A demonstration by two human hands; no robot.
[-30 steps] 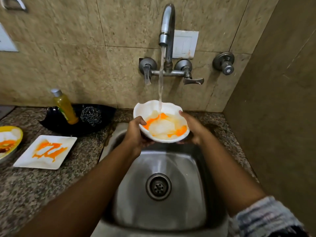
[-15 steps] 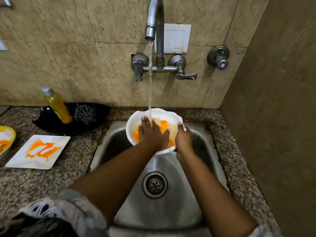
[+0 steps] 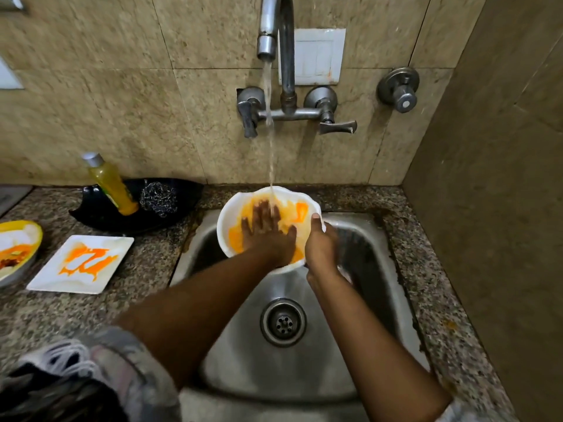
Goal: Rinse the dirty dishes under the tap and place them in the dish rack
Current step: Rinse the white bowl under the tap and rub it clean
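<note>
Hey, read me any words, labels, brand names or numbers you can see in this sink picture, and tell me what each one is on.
None can be read.
Yellow bottle: any label on it is too small and blurred to make out.
Square white plate: orange smears only, no lettering.
White wall switch plate: plain, no markings visible.
White bowl, tap: no text visible.

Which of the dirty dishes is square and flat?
The white plate with orange streaks, on the counter left of the sink. The white bowl under the tap is round, and the yellow dish at the left edge is curved.
</note>
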